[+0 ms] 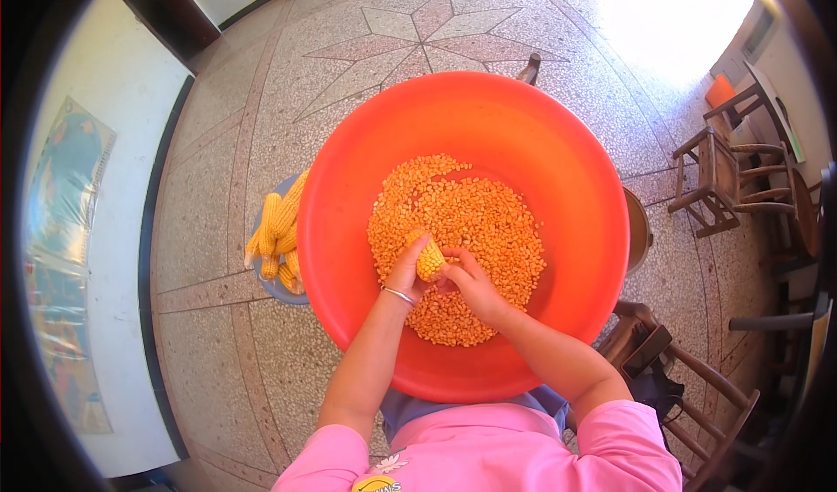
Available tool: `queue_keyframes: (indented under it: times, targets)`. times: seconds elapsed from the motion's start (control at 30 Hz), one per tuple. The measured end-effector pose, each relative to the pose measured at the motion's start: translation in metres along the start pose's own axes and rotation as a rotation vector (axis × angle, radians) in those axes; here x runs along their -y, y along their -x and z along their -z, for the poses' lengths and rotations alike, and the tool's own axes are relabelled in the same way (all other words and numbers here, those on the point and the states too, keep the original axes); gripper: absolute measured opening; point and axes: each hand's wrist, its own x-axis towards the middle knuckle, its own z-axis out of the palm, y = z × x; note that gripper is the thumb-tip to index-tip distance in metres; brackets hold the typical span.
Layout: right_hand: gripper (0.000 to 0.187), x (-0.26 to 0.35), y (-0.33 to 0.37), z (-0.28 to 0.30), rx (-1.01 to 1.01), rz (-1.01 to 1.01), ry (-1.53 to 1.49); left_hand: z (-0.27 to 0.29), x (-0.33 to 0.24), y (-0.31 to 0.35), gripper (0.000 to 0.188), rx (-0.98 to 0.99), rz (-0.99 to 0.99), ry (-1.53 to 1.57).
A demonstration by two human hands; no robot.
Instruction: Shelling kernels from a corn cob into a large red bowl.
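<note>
Over a large red basin [575, 187], both hands are together on a corn cob [430, 261] with yellow kernels. My left hand [405, 270], a silver bangle at its wrist, is closed around the cob from the left. Against the cob's lower right side, my right hand [471, 285] has its thumb and fingers bent and pressed in; what its fingertips pinch is too small to make out. Loose corn kernels [488, 222] lie in a broad heap on the basin's bottom, beneath and around the hands.
Left of the basin, a blue-grey tub [288, 295] holds several whole corn cobs [277, 230]. A metal pot [639, 230] peeks out at the right. Wooden chairs [715, 178] stand further right; a dark object lies on the near chair [697, 379]. A wall [113, 257] runs along the left.
</note>
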Motion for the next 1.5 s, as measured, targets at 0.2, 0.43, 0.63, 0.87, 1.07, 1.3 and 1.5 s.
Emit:
queue_keyframes:
  times: [0.2, 0.43, 0.63, 0.87, 1.07, 1.3, 1.5]
  targets:
    - [0.046, 0.000, 0.000, 0.000, 0.049, 0.022, 0.080, 0.001, 0.001, 0.001, 0.033, 0.029, -0.024, -0.047]
    - [0.048, -0.003, -0.001, 0.002, 0.094, 0.098, 0.057, -0.007, -0.004, 0.005, 0.037, 0.030, 0.002, 0.069]
    - [0.047, -0.003, 0.000, -0.004, 0.045, 0.084, 0.066, -0.003, 0.001, 0.000, 0.030, -0.007, -0.061, 0.054]
    - [0.044, -0.020, -0.004, 0.002, -0.012, 0.120, 0.193, 0.002, 0.009, -0.007, 0.024, -0.064, -0.180, -0.161]
    - [0.044, -0.017, -0.003, 0.003, -0.022, 0.157, 0.204, -0.002, 0.002, -0.001, 0.025, -0.029, -0.036, -0.039]
    - [0.043, -0.003, 0.003, -0.002, 0.005, 0.028, 0.168, -0.008, 0.001, 0.002, 0.028, -0.065, -0.162, -0.123]
    - [0.045, -0.002, 0.003, -0.002, 0.020, 0.016, 0.195, -0.005, 0.006, -0.003, 0.028, -0.078, -0.246, -0.163]
